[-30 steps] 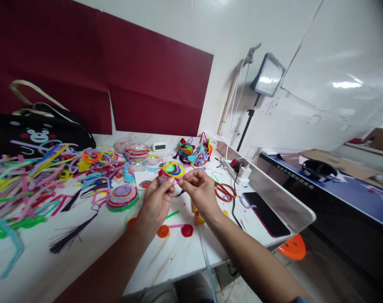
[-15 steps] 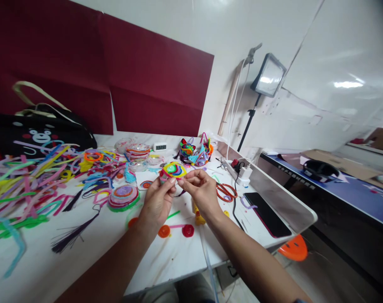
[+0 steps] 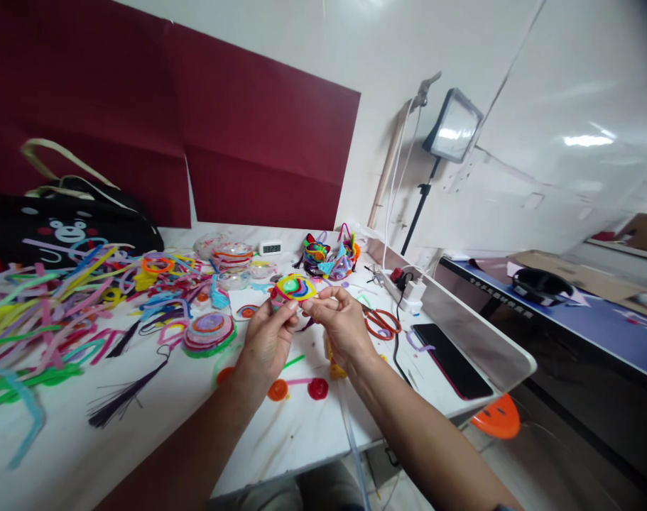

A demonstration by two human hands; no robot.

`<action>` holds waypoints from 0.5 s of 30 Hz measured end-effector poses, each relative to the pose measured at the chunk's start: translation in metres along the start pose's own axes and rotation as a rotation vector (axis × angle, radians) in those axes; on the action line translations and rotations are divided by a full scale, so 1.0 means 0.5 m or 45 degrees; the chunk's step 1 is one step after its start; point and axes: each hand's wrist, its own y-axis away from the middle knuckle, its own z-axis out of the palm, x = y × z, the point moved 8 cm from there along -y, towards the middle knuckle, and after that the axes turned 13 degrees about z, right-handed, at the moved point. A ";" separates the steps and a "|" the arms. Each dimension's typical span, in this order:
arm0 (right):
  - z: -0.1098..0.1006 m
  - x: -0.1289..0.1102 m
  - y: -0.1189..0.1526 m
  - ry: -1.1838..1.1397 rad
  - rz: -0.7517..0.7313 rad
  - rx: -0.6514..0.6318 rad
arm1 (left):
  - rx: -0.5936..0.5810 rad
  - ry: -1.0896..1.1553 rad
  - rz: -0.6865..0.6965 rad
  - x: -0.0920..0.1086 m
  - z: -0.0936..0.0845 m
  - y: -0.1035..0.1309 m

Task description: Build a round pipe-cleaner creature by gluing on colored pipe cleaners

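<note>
Between my hands, above the white table, is a small multicoloured pipe-cleaner piece (image 3: pixel 294 285), with bands of yellow, blue, red and green and a black edge. My left hand (image 3: pixel 270 332) is closed on its lower left side, thumb on top. My right hand (image 3: pixel 337 317) pinches at its right edge, with thumb and forefinger together; the fingertips hide what exactly they grip there. A dark purple tassel partly shows below the piece. On the table beneath lie an orange coil (image 3: pixel 277 389) and a red coil (image 3: pixel 317 388).
Loose pipe cleaners (image 3: pixel 46 305) heap at left, near a black bag (image 3: pixel 70 227). A round coiled piece (image 3: pixel 210 332), purple tassel (image 3: pixel 128 392), orange-handled scissors (image 3: pixel 381 323), phone (image 3: pixel 452 360) and power strip (image 3: pixel 400 280) lie around. Finished-looking colourful pieces (image 3: pixel 331 255) stand behind.
My right hand's fingers have shifted slightly at the piece's right edge, curling in more. The piece has tilted a little; my left hand keeps its hold.
</note>
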 end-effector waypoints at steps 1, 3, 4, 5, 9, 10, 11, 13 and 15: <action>0.001 0.001 -0.001 -0.024 0.008 -0.001 | -0.008 -0.001 0.001 0.000 0.001 0.000; 0.002 0.002 -0.002 -0.066 0.019 -0.006 | -0.020 0.001 0.002 -0.001 0.002 0.000; 0.002 0.002 -0.002 -0.080 0.023 -0.006 | -0.024 0.003 0.003 -0.001 0.003 0.000; 0.001 0.003 -0.003 -0.091 0.028 -0.003 | -0.026 0.006 0.004 -0.002 0.003 0.000; -0.002 0.007 -0.006 -0.121 0.040 0.014 | -0.031 0.011 -0.005 -0.004 0.003 0.003; -0.003 0.008 -0.008 -0.125 0.037 0.014 | -0.035 0.011 -0.009 -0.005 0.003 0.004; -0.004 0.008 -0.009 -0.128 0.032 0.015 | -0.035 0.012 -0.011 -0.005 0.003 0.005; -0.005 0.010 -0.011 -0.130 0.023 0.015 | -0.029 0.006 -0.016 -0.006 0.003 0.007; -0.006 0.011 -0.013 -0.133 0.017 0.017 | -0.010 -0.012 -0.022 -0.006 0.002 0.008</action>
